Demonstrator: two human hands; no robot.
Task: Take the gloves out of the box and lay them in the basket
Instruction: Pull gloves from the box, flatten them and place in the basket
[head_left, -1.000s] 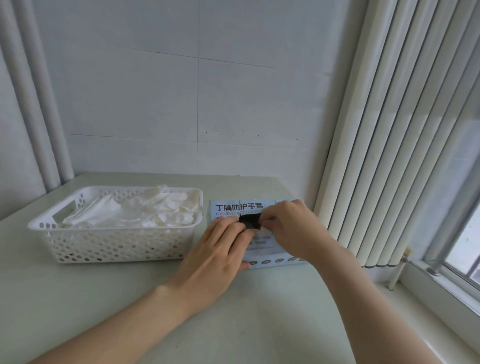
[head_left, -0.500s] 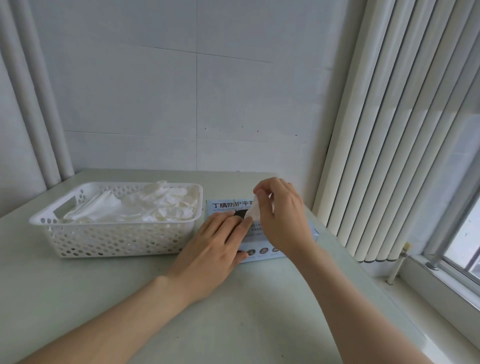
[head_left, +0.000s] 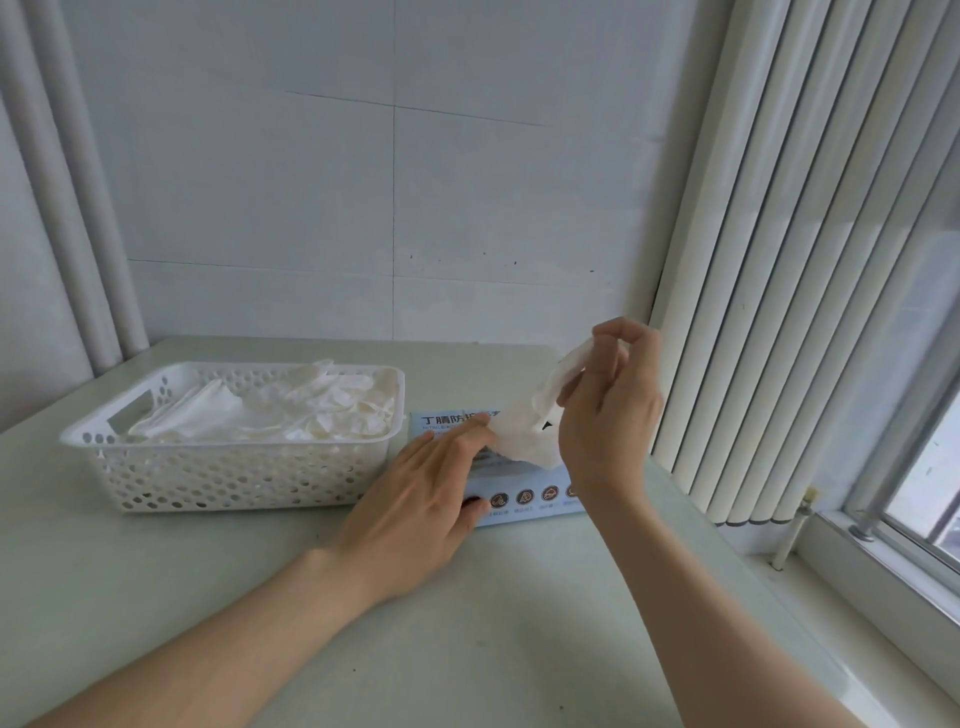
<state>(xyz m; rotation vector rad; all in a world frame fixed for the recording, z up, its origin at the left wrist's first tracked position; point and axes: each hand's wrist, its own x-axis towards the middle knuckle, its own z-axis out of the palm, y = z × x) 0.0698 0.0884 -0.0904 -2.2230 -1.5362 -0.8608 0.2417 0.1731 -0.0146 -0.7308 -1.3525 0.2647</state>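
Observation:
A light blue glove box (head_left: 524, 496) lies flat on the table, just right of a white perforated basket (head_left: 234, 475). Several white gloves (head_left: 270, 408) lie piled in the basket. My left hand (head_left: 421, 504) presses flat on the box's top with straight fingers. My right hand (head_left: 608, 410) is raised above the box and pinches a white glove (head_left: 535, 421) between thumb and fingertips. The glove's lower end still hangs at the box's opening, most of which it hides.
The pale table (head_left: 467, 649) ends at a tiled wall behind. White vertical blinds (head_left: 779, 260) hang close on the right of the box, with a window sill (head_left: 883, 597) below them. Two white pipes (head_left: 78, 208) run up the left corner.
My right hand has risen from the box's opening, drawing a white glove up and out. My left hand has stayed pressed on the box.

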